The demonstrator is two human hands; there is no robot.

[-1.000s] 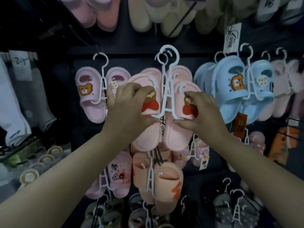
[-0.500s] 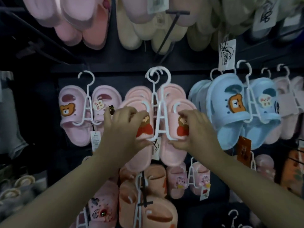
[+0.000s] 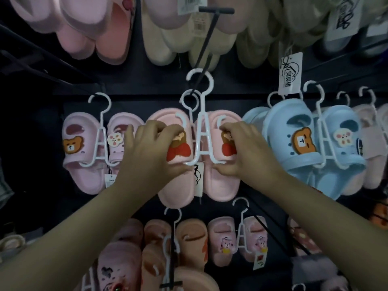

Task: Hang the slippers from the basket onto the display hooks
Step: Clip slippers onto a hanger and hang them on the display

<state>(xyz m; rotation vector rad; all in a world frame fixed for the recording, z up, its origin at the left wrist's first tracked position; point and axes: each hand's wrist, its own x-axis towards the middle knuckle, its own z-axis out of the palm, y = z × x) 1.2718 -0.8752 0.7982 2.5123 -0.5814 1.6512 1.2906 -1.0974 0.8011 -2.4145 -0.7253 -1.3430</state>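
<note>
Left hand: fingers curled over the strap of the left pink slipper, thumb beneath. Right hand: the same grip on the right pink slipper. Both slippers sit on a white hanger, its top loop round the dark display hook.

The pink pair hangs in a tight slot, with the lilac pair just beside it on the left and the blue pair just beside it on the right. The left hand and right hand, each gripping a strap, fill the side gaps. Overhead, plush slippers hang low, and the dark hook rod slants down between them into the white hanger loop. A bare panel strip lies open between those rows. Below, peach slippers and a second rod crowd the way up.
</note>
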